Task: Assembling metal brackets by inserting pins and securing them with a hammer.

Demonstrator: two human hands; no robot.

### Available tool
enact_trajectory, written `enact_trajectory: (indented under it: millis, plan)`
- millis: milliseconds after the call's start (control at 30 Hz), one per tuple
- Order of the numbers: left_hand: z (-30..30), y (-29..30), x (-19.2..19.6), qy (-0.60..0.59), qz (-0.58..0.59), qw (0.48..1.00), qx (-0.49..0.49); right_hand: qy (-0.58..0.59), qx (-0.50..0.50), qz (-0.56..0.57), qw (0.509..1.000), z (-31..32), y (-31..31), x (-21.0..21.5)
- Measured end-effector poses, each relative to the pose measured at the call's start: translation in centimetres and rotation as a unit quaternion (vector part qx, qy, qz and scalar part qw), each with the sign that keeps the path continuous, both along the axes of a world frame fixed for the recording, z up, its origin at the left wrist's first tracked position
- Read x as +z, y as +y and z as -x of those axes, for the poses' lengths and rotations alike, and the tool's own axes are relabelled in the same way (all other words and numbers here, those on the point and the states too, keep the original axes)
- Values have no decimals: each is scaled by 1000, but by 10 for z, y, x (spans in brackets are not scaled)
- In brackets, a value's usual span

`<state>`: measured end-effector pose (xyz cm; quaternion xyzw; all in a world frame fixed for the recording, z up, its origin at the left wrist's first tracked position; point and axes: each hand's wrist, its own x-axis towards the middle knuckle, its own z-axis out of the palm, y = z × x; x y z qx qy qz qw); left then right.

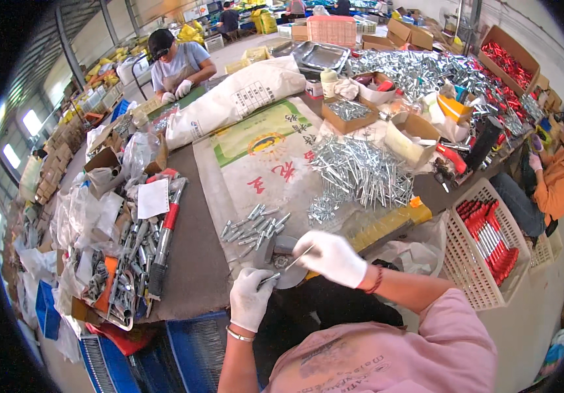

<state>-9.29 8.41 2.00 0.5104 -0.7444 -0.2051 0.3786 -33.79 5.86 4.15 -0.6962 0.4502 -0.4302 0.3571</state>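
Where gloved hands (295, 278) work, a green-and-white printed sack (262, 154) lies.

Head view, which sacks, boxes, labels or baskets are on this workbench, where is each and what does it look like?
Printed woven sack: flat under the metal parts, white with green, yellow and red.
Filled sack: behind it, white, lying down.
Paper label: left, white.
Cardboard box: right of centre, open, tan.
Plastic basket: right, white, red-handled tools.

The small metal piece (270, 280) pinched in the left hand (250, 298) is too small to identify.
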Motion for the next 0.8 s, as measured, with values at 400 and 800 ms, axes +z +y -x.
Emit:
enact_trajectory:
  millis: [400,800]
  plan:
    - [-6,5,-1,-46,20,999,-1,396,83,175,898,-17,8,-5]
    - [-3,-6,-7,-61,74,995,-1,389,31,237,889,-8,-2,-14]
